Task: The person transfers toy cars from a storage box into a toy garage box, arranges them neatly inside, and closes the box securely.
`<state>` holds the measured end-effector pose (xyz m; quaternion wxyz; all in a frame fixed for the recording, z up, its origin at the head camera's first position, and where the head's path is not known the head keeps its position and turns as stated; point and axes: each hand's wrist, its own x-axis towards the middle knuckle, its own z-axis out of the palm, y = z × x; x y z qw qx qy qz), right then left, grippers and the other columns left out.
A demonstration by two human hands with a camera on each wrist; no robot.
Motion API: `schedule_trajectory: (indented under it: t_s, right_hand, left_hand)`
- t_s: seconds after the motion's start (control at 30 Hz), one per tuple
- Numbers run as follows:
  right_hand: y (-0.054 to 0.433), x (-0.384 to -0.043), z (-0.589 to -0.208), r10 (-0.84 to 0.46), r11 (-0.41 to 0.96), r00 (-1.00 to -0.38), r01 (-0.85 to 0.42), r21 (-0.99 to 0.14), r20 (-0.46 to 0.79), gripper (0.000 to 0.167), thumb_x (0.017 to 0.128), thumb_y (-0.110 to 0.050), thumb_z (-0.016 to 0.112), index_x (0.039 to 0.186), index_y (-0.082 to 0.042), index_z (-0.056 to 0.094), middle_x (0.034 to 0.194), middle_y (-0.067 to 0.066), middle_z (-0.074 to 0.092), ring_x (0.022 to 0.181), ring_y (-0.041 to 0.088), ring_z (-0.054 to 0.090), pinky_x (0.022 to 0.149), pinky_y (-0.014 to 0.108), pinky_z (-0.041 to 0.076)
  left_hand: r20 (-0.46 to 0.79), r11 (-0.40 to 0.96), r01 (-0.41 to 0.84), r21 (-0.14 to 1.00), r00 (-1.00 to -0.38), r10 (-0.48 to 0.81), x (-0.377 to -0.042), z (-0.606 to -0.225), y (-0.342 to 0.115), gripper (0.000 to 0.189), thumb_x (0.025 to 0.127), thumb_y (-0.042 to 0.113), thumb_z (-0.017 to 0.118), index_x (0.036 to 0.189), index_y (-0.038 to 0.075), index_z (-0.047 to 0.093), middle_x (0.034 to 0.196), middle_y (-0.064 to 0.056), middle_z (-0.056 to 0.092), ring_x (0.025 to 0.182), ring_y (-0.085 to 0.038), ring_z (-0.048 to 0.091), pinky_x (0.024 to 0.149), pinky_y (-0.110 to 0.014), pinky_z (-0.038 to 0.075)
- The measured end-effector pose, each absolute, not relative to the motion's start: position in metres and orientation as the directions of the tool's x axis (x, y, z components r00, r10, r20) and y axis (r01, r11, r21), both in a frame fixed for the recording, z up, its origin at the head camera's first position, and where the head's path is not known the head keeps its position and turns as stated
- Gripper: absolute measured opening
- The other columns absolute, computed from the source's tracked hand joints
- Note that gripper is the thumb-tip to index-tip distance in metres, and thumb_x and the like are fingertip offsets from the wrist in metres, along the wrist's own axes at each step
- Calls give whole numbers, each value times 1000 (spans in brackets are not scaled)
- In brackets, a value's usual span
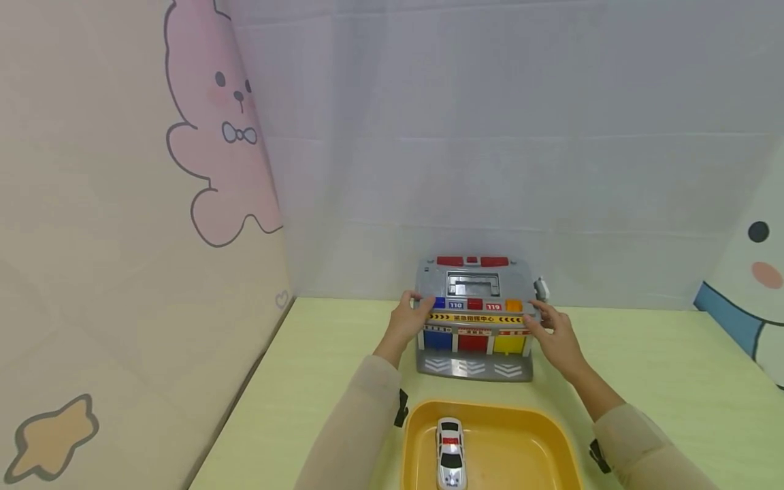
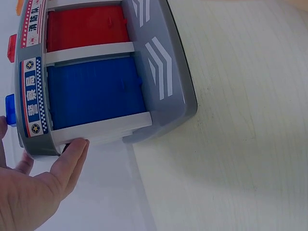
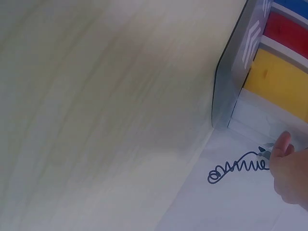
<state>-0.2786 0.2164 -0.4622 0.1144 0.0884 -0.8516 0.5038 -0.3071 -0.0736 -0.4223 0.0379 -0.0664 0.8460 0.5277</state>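
A grey toy emergency-station garage stands at the far edge of the table, with blue, red and yellow doors across its front. My left hand grips its left end, thumb by the blue roof light and fingers along the side. In the left wrist view the fingertips lie against the white side wall by the blue door. At the other end, my right hand holds the roof corner near the orange light. The right wrist view shows the yellow door and part of that hand beside the wall.
In front of the garage sits a yellow tray with a white toy police car inside, at its left. A small white piece is on the garage's right side, and a dark coiled cord hangs there. A pale curtain closes off the back.
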Motion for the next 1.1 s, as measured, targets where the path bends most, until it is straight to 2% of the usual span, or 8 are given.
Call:
schedule_trajectory:
  t_s: [0.17,0.27,0.4,0.67,0.83,0.9,1.03,1.1]
  right_hand:
    - [216,-279,-459,-45,405,-978,-203,-891,202,56,104,-31,48,146,3,33,124,31,45,112,43,51,77,16,48]
    - [216,-279,-458,-41,388,-986,-168,-906,165,58,104,-33,47,149,0,31,127,30,46,114,40,50,78,14,46]
    - [217,-281,-462,-31,362,-990,-138,-922,136,60,104,-36,47,150,-2,30,132,31,43,113,33,50,82,17,46]
    - [217,-285,-464,-68,185,-985,-169,-968,159,59,102,-36,50,148,-3,33,126,27,43,94,5,54,85,24,49]
    - [215,-289,-462,-89,166,-990,-125,-978,112,58,105,-34,45,151,-3,26,130,24,40,95,4,51,89,29,47]
    - [215,-290,-462,-88,159,-991,-110,-981,97,58,105,-33,44,151,-4,24,131,23,39,96,5,50,95,36,46]
    - [214,-291,-465,-96,128,-993,-85,-988,73,60,104,-36,45,152,-7,24,135,24,35,99,4,48,105,52,35]
    - [215,-289,-467,-102,114,-993,-76,-991,64,61,104,-38,46,152,-8,24,138,26,32,104,9,47,106,56,30]
  left_hand:
    - [-133,441,-153,885,-988,-75,-308,-423,-73,43,98,50,51,125,17,50,119,-15,61,114,-37,55,93,-56,45]
    - [-132,444,-151,883,-988,-75,-309,-424,-73,43,97,50,51,125,17,50,119,-16,61,114,-37,55,93,-55,46]
    - [-126,449,-144,882,-990,-70,-310,-425,-73,44,97,51,51,125,17,49,116,-15,62,113,-36,56,92,-55,46]
    - [-114,444,-135,886,-991,-73,-311,-426,-74,45,97,52,52,125,18,50,115,-14,62,111,-35,57,92,-54,47]
    - [-99,456,-127,881,-991,-87,-310,-425,-74,46,97,52,52,127,17,49,114,-14,62,110,-34,57,91,-53,48]
    - [-97,460,-130,878,-991,-95,-311,-424,-74,46,97,52,52,127,18,49,115,-14,62,110,-34,57,91,-53,48]
    - [-107,472,-143,870,-989,-103,-310,-425,-75,46,97,52,52,128,19,49,116,-14,62,110,-33,58,91,-53,48]
    - [-116,475,-152,867,-988,-103,-310,-425,-75,46,97,51,53,129,19,48,115,-14,62,111,-34,58,92,-53,47]
